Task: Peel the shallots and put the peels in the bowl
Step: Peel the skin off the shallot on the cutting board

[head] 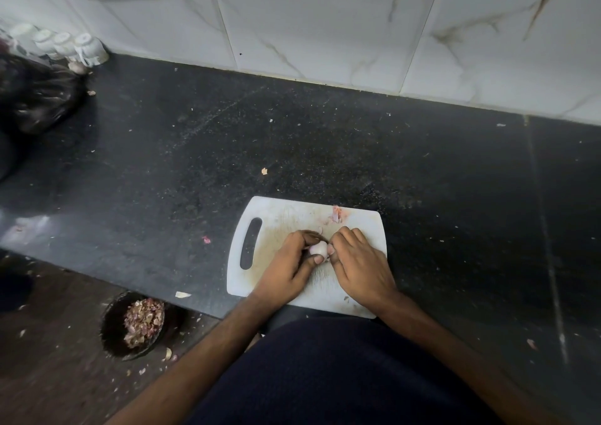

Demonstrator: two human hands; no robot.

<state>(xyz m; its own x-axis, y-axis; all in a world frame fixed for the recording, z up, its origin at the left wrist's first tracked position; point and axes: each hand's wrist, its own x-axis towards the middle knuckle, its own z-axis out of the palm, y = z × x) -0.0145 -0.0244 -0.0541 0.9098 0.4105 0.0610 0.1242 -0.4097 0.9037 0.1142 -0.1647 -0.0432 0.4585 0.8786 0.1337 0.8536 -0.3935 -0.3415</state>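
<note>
A pale, mostly peeled shallot [318, 248] sits between both hands over the white cutting board [286, 216]. My left hand [289, 265] grips it from the left with thumb and fingers curled round it. My right hand [357, 262] pinches at its right side with curled fingers. A pink scrap of peel [337, 213] lies on the board's far edge. The dark bowl [112, 327] holding a heap of peels [143, 322] stands on the floor, below the counter edge at lower left.
The black stone counter [325, 148] carries scattered peel bits [264, 171]. A black plastic bag [35, 99] lies at the far left, with white cups [81, 48] behind it against the tiled wall. More peel scraps litter the floor around the bowl.
</note>
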